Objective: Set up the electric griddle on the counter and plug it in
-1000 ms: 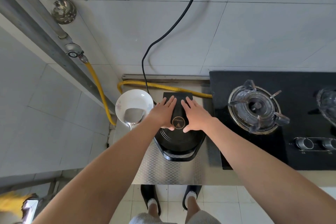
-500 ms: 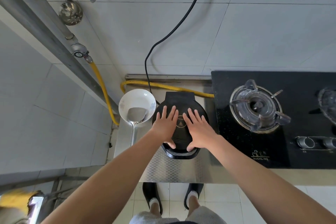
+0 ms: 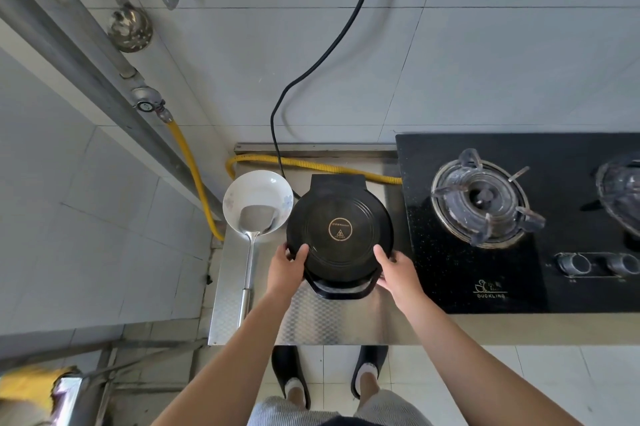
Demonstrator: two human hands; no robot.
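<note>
The round black electric griddle (image 3: 340, 230) lies flat with its lid closed on the steel counter (image 3: 322, 325), its front handle toward me. My left hand (image 3: 288, 268) grips its near-left rim and my right hand (image 3: 394, 268) grips its near-right rim. A black power cord (image 3: 323, 55) runs from behind the griddle up the tiled wall and out of the top of the view. Its plug and any socket are out of sight.
A white bowl (image 3: 258, 197) holding a metal ladle (image 3: 249, 252) touches the griddle's left side. A black gas stove (image 3: 519, 218) stands to the right. A yellow gas hose (image 3: 311, 166) lies along the counter's back. Utensils (image 3: 130, 26) hang on the left wall.
The griddle's lid has gone from raised to flat and closed. Both hands slid from the top of the lid to the near sides of the rim.
</note>
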